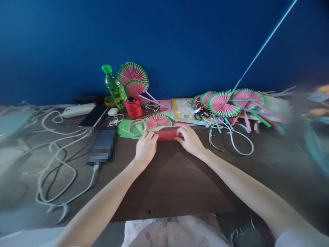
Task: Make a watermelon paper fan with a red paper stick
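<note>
A strip of red paper (167,135) lies across the middle of the table, one end under each hand. My left hand (147,145) pinches its left end, fingers curled over the edge. At the right end, my right hand (189,140) grips the paper between thumb and fingers. Just beyond the strip is a half-round pleated pink and green paper fan (158,120). Green paper (125,129) sits left of it, with a coil of white cord (137,127) on top.
Finished-looking round fans (224,104) are piled at the back right beside scissors (201,115). A green bottle (114,87) and a red roll (133,108) stand at the back left. A phone (102,145) with a long white cable (74,171) lies at left. A blue wall (164,41) rises behind.
</note>
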